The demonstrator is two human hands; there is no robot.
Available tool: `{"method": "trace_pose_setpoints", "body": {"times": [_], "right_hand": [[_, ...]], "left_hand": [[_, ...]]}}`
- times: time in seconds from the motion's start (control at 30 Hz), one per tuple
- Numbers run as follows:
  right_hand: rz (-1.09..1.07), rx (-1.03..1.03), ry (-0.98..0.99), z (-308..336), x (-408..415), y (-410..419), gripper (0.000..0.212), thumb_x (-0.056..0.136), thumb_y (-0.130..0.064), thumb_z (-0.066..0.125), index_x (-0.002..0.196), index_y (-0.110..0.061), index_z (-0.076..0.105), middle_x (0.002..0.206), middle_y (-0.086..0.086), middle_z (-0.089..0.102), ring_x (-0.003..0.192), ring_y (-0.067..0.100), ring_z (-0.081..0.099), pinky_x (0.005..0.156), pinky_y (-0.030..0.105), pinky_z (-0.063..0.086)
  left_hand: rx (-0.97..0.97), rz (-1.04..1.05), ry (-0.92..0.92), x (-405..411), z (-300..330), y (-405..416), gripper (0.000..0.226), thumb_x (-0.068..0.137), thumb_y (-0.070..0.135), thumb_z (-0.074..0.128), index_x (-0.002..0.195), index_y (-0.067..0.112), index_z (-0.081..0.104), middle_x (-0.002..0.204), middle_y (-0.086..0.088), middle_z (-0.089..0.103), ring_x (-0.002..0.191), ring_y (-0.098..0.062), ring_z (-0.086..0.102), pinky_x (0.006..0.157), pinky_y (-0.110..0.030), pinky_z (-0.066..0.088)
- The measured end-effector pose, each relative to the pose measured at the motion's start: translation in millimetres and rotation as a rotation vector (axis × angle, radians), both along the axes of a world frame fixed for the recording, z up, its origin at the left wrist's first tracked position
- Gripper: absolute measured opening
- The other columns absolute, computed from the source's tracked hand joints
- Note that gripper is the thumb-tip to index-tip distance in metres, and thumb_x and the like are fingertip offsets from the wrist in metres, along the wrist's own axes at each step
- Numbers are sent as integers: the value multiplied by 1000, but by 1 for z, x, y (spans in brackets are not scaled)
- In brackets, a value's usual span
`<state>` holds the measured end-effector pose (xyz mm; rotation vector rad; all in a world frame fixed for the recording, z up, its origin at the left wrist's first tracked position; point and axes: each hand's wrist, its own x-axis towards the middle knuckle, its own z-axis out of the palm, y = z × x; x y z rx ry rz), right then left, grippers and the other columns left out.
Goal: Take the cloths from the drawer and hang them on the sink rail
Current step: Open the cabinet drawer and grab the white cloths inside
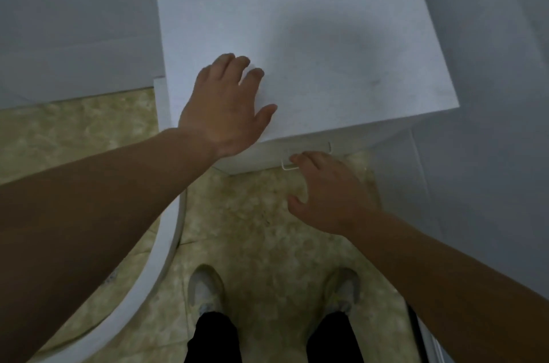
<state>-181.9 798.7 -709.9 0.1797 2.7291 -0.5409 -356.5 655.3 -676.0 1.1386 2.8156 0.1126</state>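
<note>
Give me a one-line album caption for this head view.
Left hand flat on a white cabinet, right hand reaching its fingers to the drawer handle; no cloths visible.

No text, label, brand, number or sign can be read anywhere in this view — not on the white cabinet (297, 45), its drawer front (267, 154), the tiled floor (252, 229) or the shoes (205, 288).

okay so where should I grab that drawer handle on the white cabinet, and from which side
Grip the handle along its thin horizontal bar, coming from the front. It stands off the drawer front, leaving a gap for fingers to hook behind. The right hand is already at it.
</note>
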Motion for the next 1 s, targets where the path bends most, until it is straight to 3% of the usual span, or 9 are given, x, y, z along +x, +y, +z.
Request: {"method": "trace_pose_setpoints", "body": {"times": [0.3, 0.5, 0.77, 1.0], "right_hand": [[-15, 89, 33, -72, -20, 22, 68, 84, -56, 56, 135, -12, 50, 127, 6, 59, 116, 24, 55, 107, 40, 39], [-39, 155, 20, -96, -16, 20, 66, 79, -62, 38, 120, -15, 61, 113, 4, 65, 108, 25, 58, 108, 44, 37], [-153, 149, 25, -99, -15, 4, 66, 78, -60, 43, 119, -10, 60, 111, 8, 64, 110, 29, 57, 112, 48, 35], [-198, 128, 39, -102, -9, -1, 84, 77, -61, 49, 138, -3, 46, 122, 13, 62, 119, 31, 57, 114, 49, 34]], "left_hand": [[-14, -16, 1, 6, -60, 30, 73, 92, 67, 18, 152, 25, 16, 161, -11, 11, 149, -30, 2, 118, -55, 7], [-27, -36, -18, 2, -63, 34, 74, 92, 72, 10, 154, 32, 3, 163, -7, -3, 149, -25, -9, 118, -56, 1], [-40, -40, -19, 2, -62, 32, 73, 92, 72, 8, 154, 34, -2, 163, -5, -7, 149, -23, -13, 118, -55, 0], [-40, -35, -20, 1, -62, 33, 73, 92, 73, 8, 154, 35, -3, 163, -5, -9, 148, -23, -14, 118, -56, 0]]}}
